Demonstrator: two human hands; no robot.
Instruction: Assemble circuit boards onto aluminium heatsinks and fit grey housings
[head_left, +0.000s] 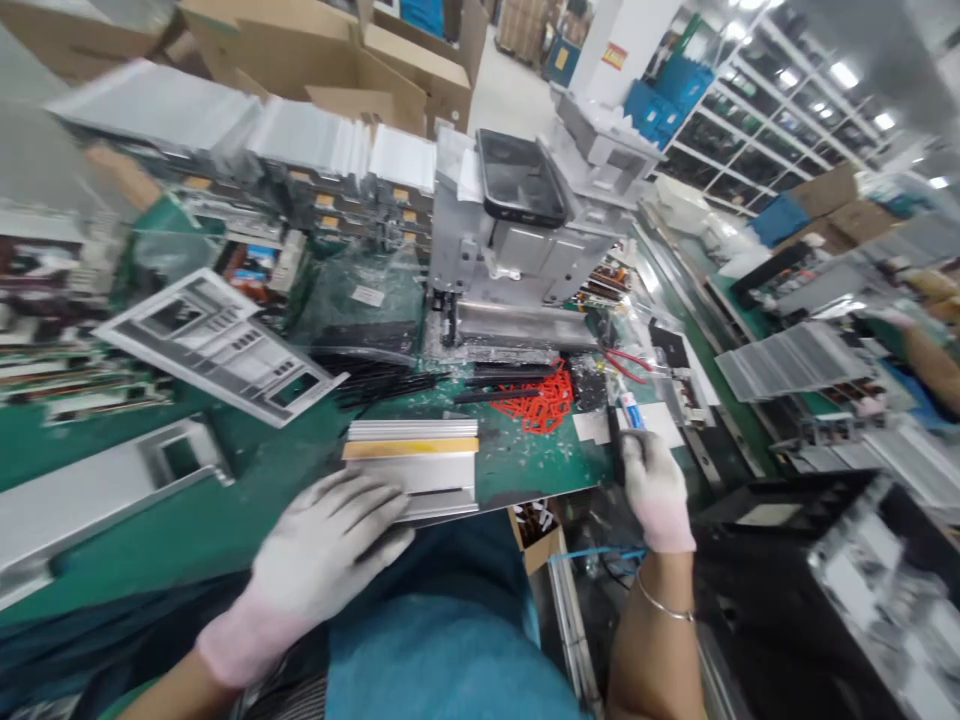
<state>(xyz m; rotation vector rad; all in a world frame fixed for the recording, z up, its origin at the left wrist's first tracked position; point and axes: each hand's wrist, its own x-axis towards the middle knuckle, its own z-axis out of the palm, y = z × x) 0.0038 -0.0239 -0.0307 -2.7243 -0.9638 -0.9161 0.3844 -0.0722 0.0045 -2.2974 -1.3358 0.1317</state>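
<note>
My left hand (330,540), in a white glove with a pink cuff, lies flat on the near end of an aluminium profile (412,478) with a yellow strip (411,448) along its top. My right hand (652,480), gloved alike, is closed around a small blue-and-white tube (632,410) held upright. A dark slender item seems to stand beside the tube, partly hidden by my fingers. Both hands are over the edge of a green bench mat (540,465) scattered with small fragments.
Red plastic pieces (536,397), black strips (510,380) and red-handled pliers (626,365) lie ahead. Behind them stands a grey metal fixture (510,240). A grey metal panel (217,345) lies left. A co-worker's arm (934,370) shows at right. Cardboard boxes and shelving fill the background.
</note>
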